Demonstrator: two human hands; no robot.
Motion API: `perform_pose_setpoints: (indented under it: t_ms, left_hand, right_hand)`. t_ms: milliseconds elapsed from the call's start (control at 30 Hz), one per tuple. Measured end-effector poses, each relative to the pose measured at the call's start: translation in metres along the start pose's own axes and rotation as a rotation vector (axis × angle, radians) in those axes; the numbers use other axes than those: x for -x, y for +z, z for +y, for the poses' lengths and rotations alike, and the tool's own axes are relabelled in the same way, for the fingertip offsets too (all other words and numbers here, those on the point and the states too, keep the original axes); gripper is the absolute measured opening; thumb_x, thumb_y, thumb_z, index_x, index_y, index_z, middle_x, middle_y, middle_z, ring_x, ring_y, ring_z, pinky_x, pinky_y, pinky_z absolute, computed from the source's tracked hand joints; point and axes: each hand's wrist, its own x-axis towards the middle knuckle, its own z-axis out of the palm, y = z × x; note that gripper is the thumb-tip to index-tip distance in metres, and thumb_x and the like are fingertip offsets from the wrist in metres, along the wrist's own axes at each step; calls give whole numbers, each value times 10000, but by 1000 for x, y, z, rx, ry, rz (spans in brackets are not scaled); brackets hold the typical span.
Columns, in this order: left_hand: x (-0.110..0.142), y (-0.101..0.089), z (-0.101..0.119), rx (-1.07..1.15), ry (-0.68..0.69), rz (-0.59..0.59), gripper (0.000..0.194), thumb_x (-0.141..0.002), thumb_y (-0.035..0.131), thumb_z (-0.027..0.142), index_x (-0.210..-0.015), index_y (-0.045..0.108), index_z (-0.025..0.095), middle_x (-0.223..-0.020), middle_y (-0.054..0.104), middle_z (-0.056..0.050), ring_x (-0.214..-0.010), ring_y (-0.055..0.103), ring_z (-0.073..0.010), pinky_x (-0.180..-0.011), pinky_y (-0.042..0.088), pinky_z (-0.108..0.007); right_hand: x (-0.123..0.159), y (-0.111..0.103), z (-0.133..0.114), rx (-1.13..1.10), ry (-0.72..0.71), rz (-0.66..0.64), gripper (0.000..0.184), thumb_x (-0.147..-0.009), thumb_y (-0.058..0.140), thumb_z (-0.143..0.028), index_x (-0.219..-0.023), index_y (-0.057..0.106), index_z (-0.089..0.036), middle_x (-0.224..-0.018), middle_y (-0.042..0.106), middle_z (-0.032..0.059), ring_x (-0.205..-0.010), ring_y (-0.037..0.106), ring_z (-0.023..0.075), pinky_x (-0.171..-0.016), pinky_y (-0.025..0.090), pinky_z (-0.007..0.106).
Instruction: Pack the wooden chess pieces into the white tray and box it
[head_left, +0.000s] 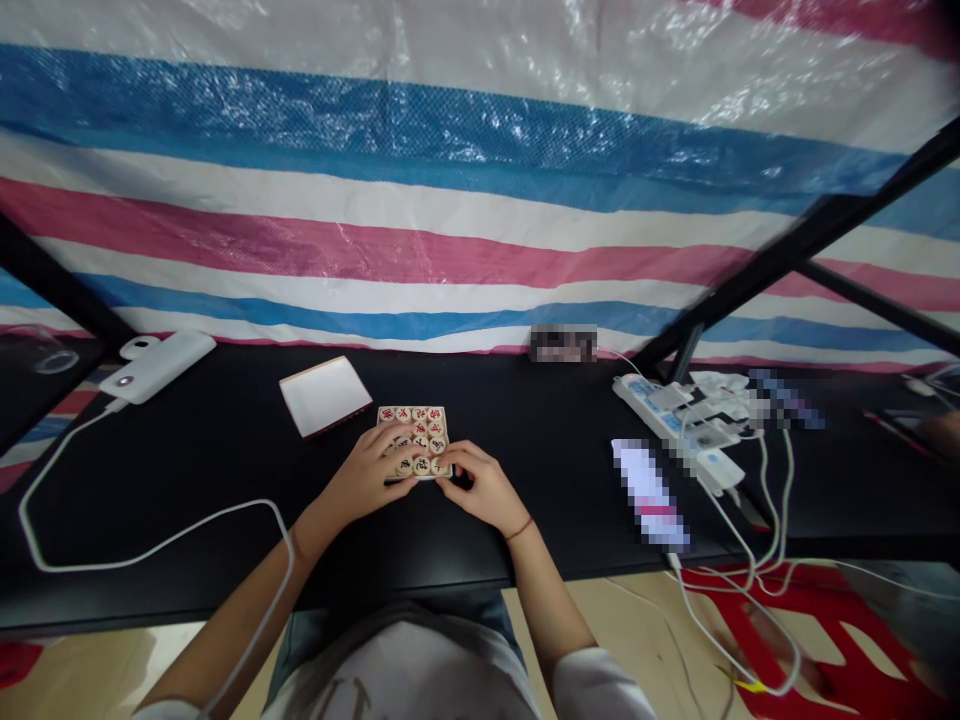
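a black tabletop (480, 540) carries a white box lid (327, 396), a white device (161, 367) with a cable, an open box of round pieces (415, 442), a blurred dark item (563, 344), a power strip (660, 410) and a pixelated phone (649, 493).

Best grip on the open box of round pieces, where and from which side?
Probably the opposite side walls: left hand from the left, right hand from the right. The box lies flat and open-topped, its round pieces in rows inside, so holding the walls level should avoid tipping them.
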Motion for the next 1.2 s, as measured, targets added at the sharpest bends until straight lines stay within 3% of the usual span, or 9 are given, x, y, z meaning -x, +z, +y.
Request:
perform_pose_setpoints:
  t_ms: [200,333,400,500,633,800,900,1067,1200]
  left_hand:
    - [-1,-5,-12,-1,-48,41,406,-884,551,338,-1274,539,225,-1337,500,-103,-1260,445,-256,-1080,372,-432]
    - [10,-16,-37,-105,-269,172,425,-931,440,310,-1338,473,190,-1279,553,-132,-1201,500,-257,-1039,398,-447]
    - [18,-20,-51,-200,-380,205,389,-912,456,336,-1231,558,138,-1223,589,-175,-1146,538,-302,-989,421,-484]
    - [25,-28,-62,-167,-442,109,273,-905,453,323,-989,650,152,-1067,668,-149,-1020,604,-292,-941,442,-457]
    - [20,-44,-52,129,-554,288,278,-905,464,393,-994,628,187,-1023,685,-92,-965,621,-239,-931,448,-388]
    - [1,-54,-18,1013,-687,694,413,-809,581,562,-1025,576,211,-1052,678,-53,-933,645,-207,-786,525,-317]
    - [-11,-47,0,1337,-772,696,431,-744,676,539,-1009,601,208,-1043,690,-52,-914,657,-215,-744,549,-323]
    - [-20,-29,3,1324,-920,683,487,-760,664,456,-1179,563,228,-1126,672,-63,-921,669,-202,-696,553,-284]
    - [-18,-28,-10,1232,-987,625,525,-746,654,377,-1229,523,216,-929,695,-33,-785,679,-160,-644,532,-246]
  right_hand:
    - [-10,0,-3,41,20,-5,229,-812,581,-177,-1036,609,-218,-989,600,42,-722,562,123,-719,498,265]
    - [-10,-5,-6,46,65,54,333,-819,599,-243,-1149,558,-229,-1037,594,54,-702,565,123,-690,494,267]
    - [-10,-7,-7,23,85,93,343,-837,587,-267,-1175,539,-231,-1084,588,61,-684,565,113,-662,486,260]
    - [-13,-8,-8,-11,96,130,318,-861,564,-281,-1172,537,-223,-1032,602,51,-667,564,108,-625,467,249]
    - [-23,-8,-11,-51,110,190,253,-874,550,-305,-1109,568,-211,-955,622,43,-672,567,116,-602,453,245]
    - [-39,-6,-21,-119,141,232,403,-861,583,-366,-1222,493,-213,-1086,625,78,-802,610,144,-660,488,256]
    - [-46,-1,-28,-266,172,153,560,-872,572,-419,-1353,356,-229,-1024,648,55,-818,630,152,-702,508,274]
    - [-47,10,-27,-374,257,181,571,-874,557,-460,-1372,366,-256,-722,590,-32,-589,554,118,-565,468,240]
    - [-47,8,-19,-453,335,294,465,-833,581,-446,-1233,505,-222,-600,487,-61,-479,445,99,-459,396,219]
